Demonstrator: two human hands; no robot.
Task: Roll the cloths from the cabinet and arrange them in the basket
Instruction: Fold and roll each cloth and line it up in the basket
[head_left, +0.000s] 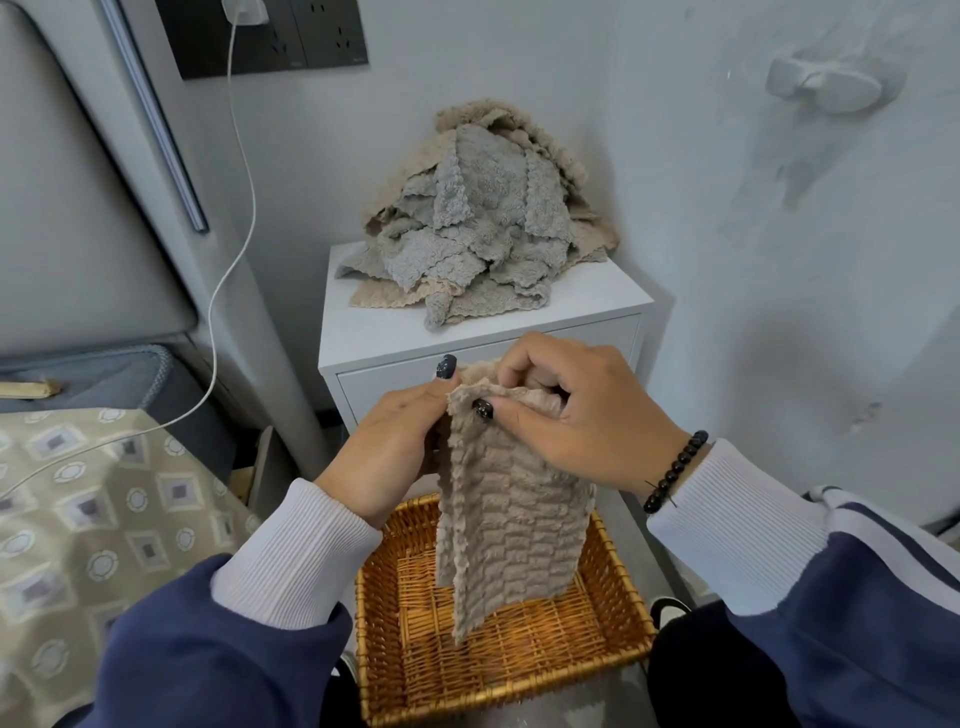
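nowhere legible writing; beige cloth (511, 525)

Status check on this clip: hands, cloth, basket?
Both hands, left and right, grip beige cloth top edge. Cloth hangs over wicker basket, no rolls visible. Pile waits on cabinet.

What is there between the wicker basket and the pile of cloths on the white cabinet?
In the head view, both hands holding a beige cloth hang between basket and pile.

A heap of cloths (467, 228) is piled on top of the white cabinet (597, 301). A basket (618, 582) is set on the floor (639, 514) in front of it.
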